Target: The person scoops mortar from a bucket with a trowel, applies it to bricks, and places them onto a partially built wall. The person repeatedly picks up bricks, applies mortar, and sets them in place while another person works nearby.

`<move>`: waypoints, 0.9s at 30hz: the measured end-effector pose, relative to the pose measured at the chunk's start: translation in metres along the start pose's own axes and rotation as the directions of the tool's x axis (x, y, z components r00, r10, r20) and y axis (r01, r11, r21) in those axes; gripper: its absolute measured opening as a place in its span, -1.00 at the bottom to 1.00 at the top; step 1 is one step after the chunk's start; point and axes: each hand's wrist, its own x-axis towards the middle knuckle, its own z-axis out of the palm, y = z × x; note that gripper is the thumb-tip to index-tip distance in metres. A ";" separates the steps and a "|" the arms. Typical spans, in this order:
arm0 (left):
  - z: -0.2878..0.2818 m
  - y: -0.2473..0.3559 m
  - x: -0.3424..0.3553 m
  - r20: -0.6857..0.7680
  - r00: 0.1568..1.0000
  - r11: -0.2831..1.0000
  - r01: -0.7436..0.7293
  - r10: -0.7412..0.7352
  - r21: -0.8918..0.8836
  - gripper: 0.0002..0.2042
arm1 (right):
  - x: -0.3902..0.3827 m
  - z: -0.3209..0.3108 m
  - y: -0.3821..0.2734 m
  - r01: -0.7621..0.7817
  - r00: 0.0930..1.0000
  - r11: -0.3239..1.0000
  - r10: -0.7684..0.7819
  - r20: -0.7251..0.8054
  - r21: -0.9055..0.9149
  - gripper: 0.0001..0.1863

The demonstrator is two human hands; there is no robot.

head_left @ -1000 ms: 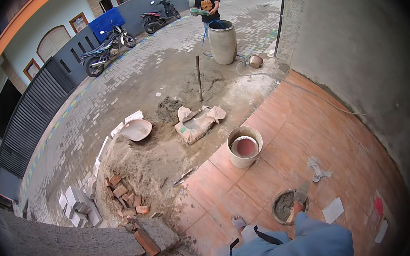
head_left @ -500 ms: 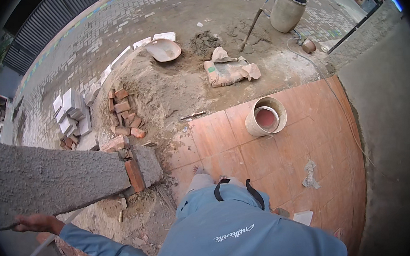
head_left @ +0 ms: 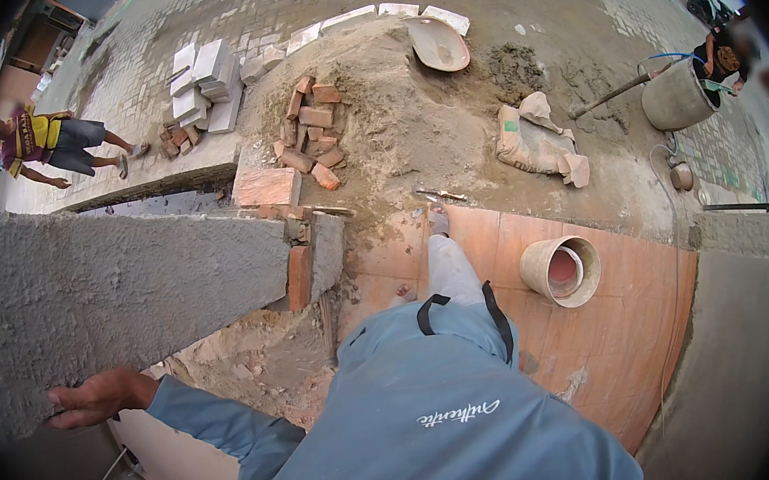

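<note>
My left hand (head_left: 99, 397) is at the near edge of a rough grey plastered wall (head_left: 130, 292). Its fingers point left, with thumb and fingers slightly apart, and nothing is visibly held in it. The fingertips seem to rest against the wall's face, though exact contact is hard to tell. My right hand is out of the picture. At the wall's end an orange brick (head_left: 299, 278) stands upright beside a grey cement block face (head_left: 326, 255).
Orange tiles (head_left: 395, 248) carry a bucket (head_left: 532, 267) with a reddish inside. Beyond are a sand heap (head_left: 373, 121), loose bricks (head_left: 315, 117), white blocks (head_left: 203, 82), a shallow basin (head_left: 438, 43), a torn sack (head_left: 524, 148) and a drum (head_left: 672, 99). A person (head_left: 47, 143) is at left, another (head_left: 723, 55) by the drum.
My view has swung left, bringing the left-hand person into sight. One foot has stepped forward on the tiles, and my left hand still stays at the wall's edge.
</note>
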 end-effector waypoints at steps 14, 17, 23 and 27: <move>0.026 -0.012 0.006 -0.122 0.838 0.746 -0.395 0.532 0.537 -0.38 | 0.006 0.397 -0.106 0.218 0.970 0.913 -0.164 0.179 -0.345 -0.58; 0.022 -0.025 0.007 -0.261 0.875 0.819 -0.225 0.408 0.528 -0.42 | -0.017 0.487 -0.108 0.323 0.928 0.846 -0.195 0.318 -0.425 -0.65; 0.015 -0.025 0.008 -0.369 0.893 0.769 0.041 0.259 0.637 -0.44 | -0.110 0.645 -0.083 0.459 0.805 0.710 -0.077 0.588 -0.535 -0.75; 0.076 0.009 -0.019 -0.690 0.723 0.895 0.325 -0.028 0.305 -0.44 | -0.171 0.751 -0.034 0.592 0.662 0.603 0.016 0.749 -0.535 -0.75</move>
